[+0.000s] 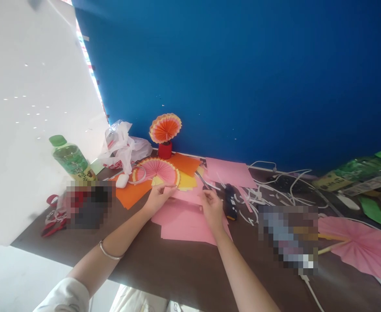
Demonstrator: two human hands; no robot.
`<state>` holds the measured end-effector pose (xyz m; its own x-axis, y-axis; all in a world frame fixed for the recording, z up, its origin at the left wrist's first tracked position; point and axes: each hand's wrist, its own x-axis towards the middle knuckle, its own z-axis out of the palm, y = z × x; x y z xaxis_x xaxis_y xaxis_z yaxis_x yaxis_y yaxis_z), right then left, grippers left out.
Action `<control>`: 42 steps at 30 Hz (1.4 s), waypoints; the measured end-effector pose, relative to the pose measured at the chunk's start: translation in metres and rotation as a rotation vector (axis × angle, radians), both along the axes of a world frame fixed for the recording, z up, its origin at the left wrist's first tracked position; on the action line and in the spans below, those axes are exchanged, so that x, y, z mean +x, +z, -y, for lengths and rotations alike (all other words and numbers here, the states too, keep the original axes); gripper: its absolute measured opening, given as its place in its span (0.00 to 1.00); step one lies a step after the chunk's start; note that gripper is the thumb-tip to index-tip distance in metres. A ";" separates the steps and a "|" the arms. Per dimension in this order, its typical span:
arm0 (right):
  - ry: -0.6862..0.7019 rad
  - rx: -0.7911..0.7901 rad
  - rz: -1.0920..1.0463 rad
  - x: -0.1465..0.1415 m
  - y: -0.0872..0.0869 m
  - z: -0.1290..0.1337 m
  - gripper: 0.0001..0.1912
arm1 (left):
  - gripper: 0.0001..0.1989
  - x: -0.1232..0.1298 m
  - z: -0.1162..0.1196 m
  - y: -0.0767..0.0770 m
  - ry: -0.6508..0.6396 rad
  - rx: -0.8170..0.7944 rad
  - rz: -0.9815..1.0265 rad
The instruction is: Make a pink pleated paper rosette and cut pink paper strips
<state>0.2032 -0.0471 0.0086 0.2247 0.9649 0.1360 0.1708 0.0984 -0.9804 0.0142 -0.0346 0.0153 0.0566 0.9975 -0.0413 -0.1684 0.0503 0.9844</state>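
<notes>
Between my two hands a pink sheet [187, 196] is held over more pink paper [187, 225] on the dark table. My left hand [159, 198] pinches the sheet's left side. The right side is between the fingers of my right hand [211, 206]. Just beyond my left hand lies a pleated pink paper fan [161, 170] with an orange and yellow edge. Yellow paper [187, 180] and orange paper [185, 164] lie behind the held sheet, with scissors [203, 178] beside them, partly hidden.
A green bottle [72, 160] and plastic bags [124, 145] stand at the left. An orange paper rosette [165, 128] rises from a red base [165, 150]. White cables [281, 186], a black object [230, 201] and a large pink fan [366, 247] lie to the right.
</notes>
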 end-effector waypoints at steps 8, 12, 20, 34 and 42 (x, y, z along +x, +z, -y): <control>0.117 0.225 0.134 0.000 0.004 0.001 0.08 | 0.15 -0.001 0.000 0.000 0.078 0.090 -0.094; 0.105 0.152 0.073 0.001 0.005 0.001 0.08 | 0.13 -0.011 -0.002 -0.001 -0.096 0.256 -0.156; 0.151 0.149 -0.007 0.009 0.001 -0.004 0.09 | 0.13 -0.020 -0.008 0.001 -0.119 0.248 -0.292; 0.115 0.183 0.121 0.015 -0.002 -0.007 0.08 | 0.10 -0.019 -0.009 0.001 -0.123 0.196 -0.320; 0.017 0.524 0.679 0.006 0.002 0.003 0.06 | 0.07 -0.011 -0.003 0.000 -0.067 0.245 -0.303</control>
